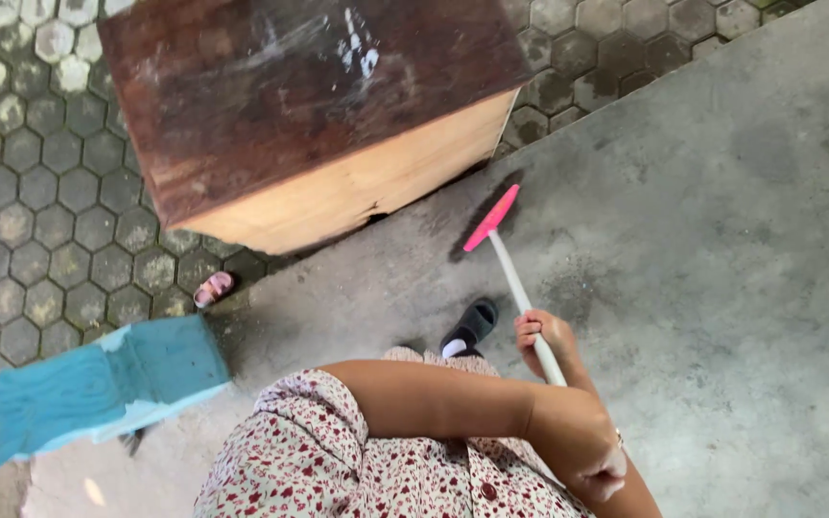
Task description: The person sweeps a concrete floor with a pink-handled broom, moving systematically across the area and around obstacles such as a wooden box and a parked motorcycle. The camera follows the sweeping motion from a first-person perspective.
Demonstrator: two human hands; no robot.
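Right hand: my right hand [541,336] is wrapped around the white handle, fingers curled tight on it, about mid-way down the stick.
Left hand: my left hand [589,462] sits at the top end of the same handle, at 5 o'clock from the right hand; it looks clenched there, though the handle's end is hidden under it.
Broom: the broom [512,264] slants from my hands toward 11 o'clock, its pink head [491,218] resting on the grey concrete floor [722,240].
Wooden box: a big brown wooden box [309,105] stands at 10 o'clock from the pink head, near it but apart, straddling the edge of the hexagonal paving [40,221].
Feet: my black slipper [470,326] is just beside the handle, at 9 o'clock from my right hand.
Small sandal: a pink sandal [213,288] lies at 7 o'clock from the box.
Blue piece: a blue-painted slab [79,393] fills the 8 o'clock corner.
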